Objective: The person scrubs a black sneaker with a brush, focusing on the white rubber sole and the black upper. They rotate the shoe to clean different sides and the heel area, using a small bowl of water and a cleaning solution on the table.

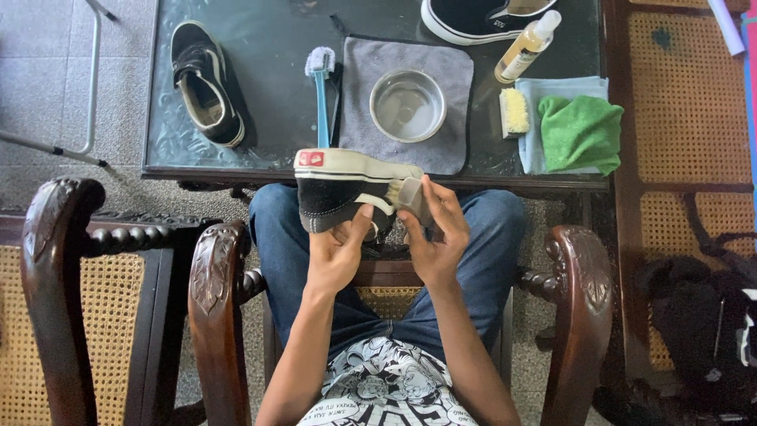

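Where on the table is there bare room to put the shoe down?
Bare glass lies between the black shoe and the blue brush, and along the table's near left edge. The right side is crowded: grey mat, metal bowl, bottle, cloths.

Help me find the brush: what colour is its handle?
Blue handle, pale bristles, lying on the table; head view.
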